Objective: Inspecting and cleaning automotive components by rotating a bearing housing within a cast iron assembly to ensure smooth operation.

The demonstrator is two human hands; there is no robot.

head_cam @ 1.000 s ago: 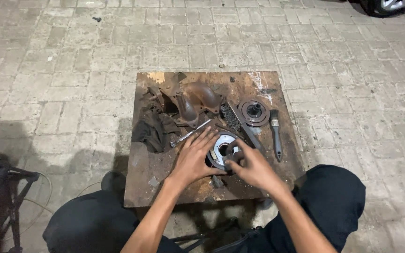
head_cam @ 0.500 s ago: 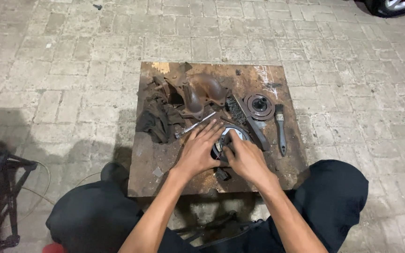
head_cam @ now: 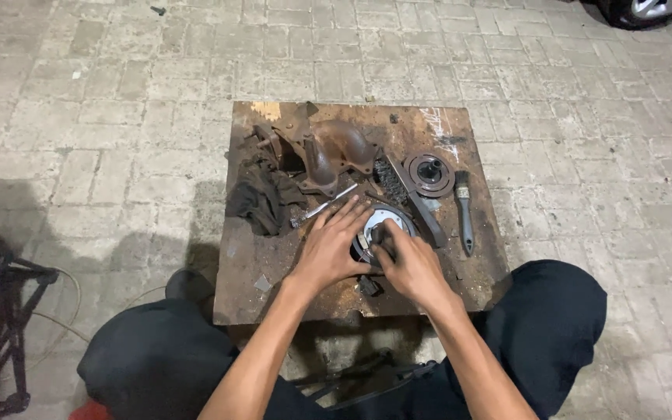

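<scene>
Board (head_cam: 258, 272): lying flat on brick paving (head_cam: 118, 117).
On it: rag (head_cam: 258, 201), cast pipe (head_cam: 336, 152), disc (head_cam: 428, 174), brush (head_cam: 464, 214), pulley (head_cam: 386, 222) resting.

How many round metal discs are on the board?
2: one round disc under both hands, another dark disc farther back right, beside the brush. More may be hidden.
</scene>
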